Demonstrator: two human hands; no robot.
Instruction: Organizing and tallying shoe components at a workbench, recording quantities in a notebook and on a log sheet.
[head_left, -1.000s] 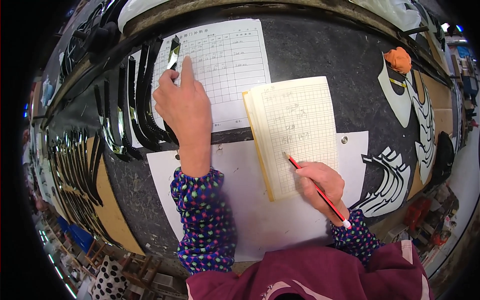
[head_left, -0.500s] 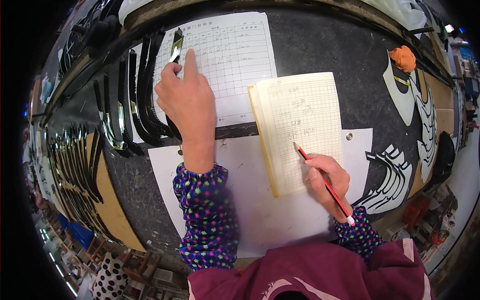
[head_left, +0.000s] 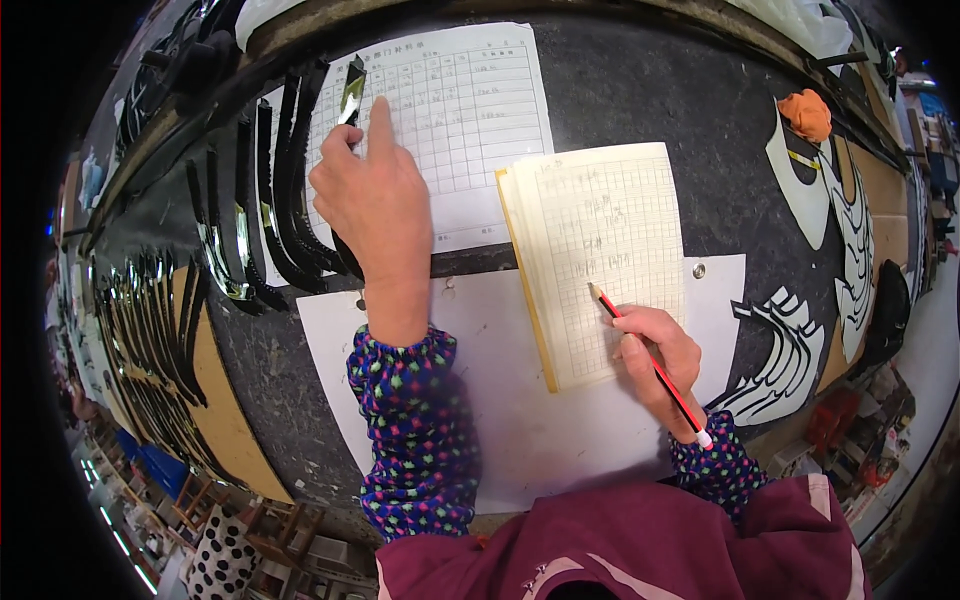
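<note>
My right hand (head_left: 660,358) is closed around a red-and-black pencil (head_left: 652,365) with a white end. The pencil's tip is at a page of the open notebook (head_left: 640,200), just under several handwritten lines. This notebook has grid pages and a yellow edge. At the left, my left hand (head_left: 375,195) rests on a printed form (head_left: 490,160) with a table and handwriting. Its index finger is stretched out on the sheet, the other fingers are bent, and it seems to hold nothing. Beside its thumb lies a glossy black curved strip (head_left: 352,88), partly hidden under the hand.
More black curved strips (head_left: 285,180) lie left of my hand, and others sit on a brown board (head_left: 225,400). A large white sheet (head_left: 560,450) spreads beneath the notebook. To the right are white cut pieces (head_left: 775,370) and an orange bundle (head_left: 805,115).
The pencil and my right hand have shifted very slightly on the notebook page. My left hand stays where it was on the form.
</note>
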